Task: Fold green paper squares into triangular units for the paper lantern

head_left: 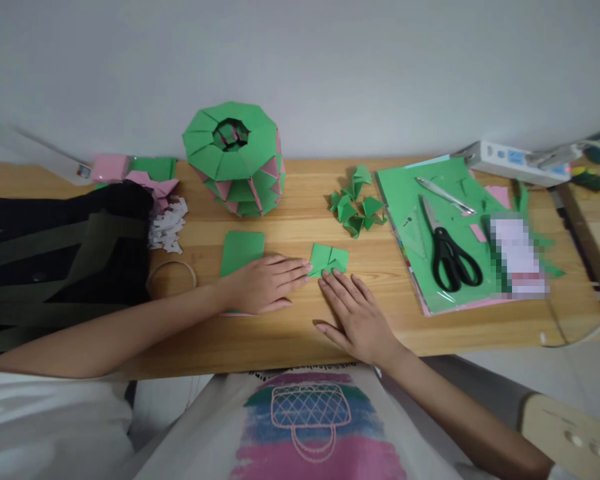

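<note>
A small folded piece of green paper (pixel 329 258) lies flat on the wooden table. My left hand (pixel 267 283) rests palm down, its fingertips at the left edge of that paper. Beneath this hand, partly covered, is a stack of green paper sheets (pixel 243 250). My right hand (pixel 359 312) lies with fingers stretched out, and its fingertips touch the paper's lower edge. Several folded green paper pieces (pixel 350 210) sit in a loose group beyond my right hand. Behind my left hand stands a round green and pink paper construction (pixel 250 150).
Black-handled scissors (pixel 447 257) and a pen (pixel 445 195) lie on packs of green paper (pixel 410 200) at the right, near a blurred phone (pixel 519 253). A power strip (pixel 515 163) stands behind. Dark cloth (pixel 65 260), white paper scraps (pixel 169 227) and a ring (pixel 173 262) occupy the left.
</note>
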A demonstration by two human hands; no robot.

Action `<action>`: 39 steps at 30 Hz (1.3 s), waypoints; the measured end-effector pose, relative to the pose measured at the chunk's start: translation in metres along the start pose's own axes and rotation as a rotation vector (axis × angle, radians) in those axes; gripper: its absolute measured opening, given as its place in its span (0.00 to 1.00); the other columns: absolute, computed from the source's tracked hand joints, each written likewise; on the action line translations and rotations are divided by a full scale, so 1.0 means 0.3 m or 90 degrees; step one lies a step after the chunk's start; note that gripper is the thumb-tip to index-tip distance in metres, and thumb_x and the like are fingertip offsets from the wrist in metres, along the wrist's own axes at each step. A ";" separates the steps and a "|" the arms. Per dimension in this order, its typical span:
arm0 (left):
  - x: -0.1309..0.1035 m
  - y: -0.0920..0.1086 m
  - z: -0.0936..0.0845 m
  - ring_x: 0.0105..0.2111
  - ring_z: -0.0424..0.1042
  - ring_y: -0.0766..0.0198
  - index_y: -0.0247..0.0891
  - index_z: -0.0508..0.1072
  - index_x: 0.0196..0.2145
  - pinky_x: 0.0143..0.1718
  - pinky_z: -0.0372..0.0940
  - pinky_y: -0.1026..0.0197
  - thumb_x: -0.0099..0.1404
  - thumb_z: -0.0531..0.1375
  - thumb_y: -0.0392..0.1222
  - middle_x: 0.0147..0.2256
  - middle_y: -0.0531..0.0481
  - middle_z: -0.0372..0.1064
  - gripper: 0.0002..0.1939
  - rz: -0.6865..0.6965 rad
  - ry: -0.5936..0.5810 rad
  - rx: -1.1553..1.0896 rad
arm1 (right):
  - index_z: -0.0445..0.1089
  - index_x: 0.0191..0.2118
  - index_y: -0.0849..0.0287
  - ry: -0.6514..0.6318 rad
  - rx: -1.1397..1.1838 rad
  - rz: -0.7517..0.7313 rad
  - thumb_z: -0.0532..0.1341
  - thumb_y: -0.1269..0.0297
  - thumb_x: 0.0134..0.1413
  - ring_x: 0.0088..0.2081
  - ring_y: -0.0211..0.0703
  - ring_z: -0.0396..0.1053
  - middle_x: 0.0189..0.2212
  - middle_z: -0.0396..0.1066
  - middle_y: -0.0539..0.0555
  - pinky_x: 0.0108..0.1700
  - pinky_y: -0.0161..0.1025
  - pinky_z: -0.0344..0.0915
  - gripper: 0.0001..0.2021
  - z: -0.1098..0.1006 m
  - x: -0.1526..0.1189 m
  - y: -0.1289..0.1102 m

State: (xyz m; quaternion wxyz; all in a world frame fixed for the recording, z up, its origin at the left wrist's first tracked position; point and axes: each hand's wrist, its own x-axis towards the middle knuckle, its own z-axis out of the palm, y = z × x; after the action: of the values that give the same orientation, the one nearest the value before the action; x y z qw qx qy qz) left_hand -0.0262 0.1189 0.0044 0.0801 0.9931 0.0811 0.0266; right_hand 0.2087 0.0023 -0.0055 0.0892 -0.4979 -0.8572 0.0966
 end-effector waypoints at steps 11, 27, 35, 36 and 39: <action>0.004 0.001 -0.008 0.59 0.62 0.51 0.29 0.68 0.54 0.56 0.55 0.52 0.68 0.53 0.46 0.57 0.36 0.65 0.22 0.015 0.013 0.012 | 0.55 0.64 0.64 0.006 -0.037 0.043 0.50 0.45 0.60 0.66 0.61 0.48 0.65 0.53 0.59 0.63 0.58 0.49 0.34 -0.007 0.002 0.006; 0.020 0.056 -0.017 0.60 0.60 0.49 0.28 0.67 0.55 0.57 0.54 0.50 0.67 0.54 0.50 0.59 0.35 0.63 0.26 -0.080 -0.008 -0.031 | 0.57 0.63 0.67 0.007 -0.062 0.036 0.51 0.43 0.59 0.62 0.60 0.55 0.63 0.58 0.60 0.59 0.54 0.54 0.36 -0.031 0.020 0.015; 0.021 0.066 -0.006 0.61 0.58 0.49 0.29 0.62 0.59 0.58 0.53 0.49 0.69 0.51 0.52 0.60 0.34 0.61 0.29 -0.087 -0.009 -0.025 | 0.57 0.64 0.60 0.012 -0.058 0.040 0.51 0.44 0.60 0.62 0.61 0.55 0.63 0.58 0.60 0.59 0.55 0.53 0.33 -0.025 0.020 0.011; 0.020 0.067 -0.004 0.61 0.58 0.49 0.28 0.62 0.59 0.58 0.53 0.49 0.69 0.51 0.53 0.60 0.33 0.61 0.29 -0.089 -0.009 -0.027 | 0.57 0.64 0.57 0.013 -0.058 0.040 0.51 0.44 0.59 0.62 0.61 0.55 0.63 0.58 0.60 0.59 0.55 0.53 0.32 -0.022 0.020 0.010; 0.021 0.070 -0.003 0.61 0.57 0.48 0.28 0.62 0.59 0.59 0.53 0.49 0.69 0.51 0.52 0.60 0.33 0.60 0.29 -0.098 -0.009 -0.048 | 0.58 0.63 0.53 0.018 -0.057 0.052 0.52 0.42 0.58 0.61 0.63 0.55 0.63 0.59 0.60 0.58 0.57 0.52 0.32 -0.015 0.023 0.002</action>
State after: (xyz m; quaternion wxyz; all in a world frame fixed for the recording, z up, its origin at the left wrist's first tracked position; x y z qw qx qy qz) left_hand -0.0168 0.0996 0.0088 0.1202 0.9803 0.1556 0.0165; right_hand 0.2070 0.0090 -0.0008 0.0745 -0.5372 -0.8384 0.0545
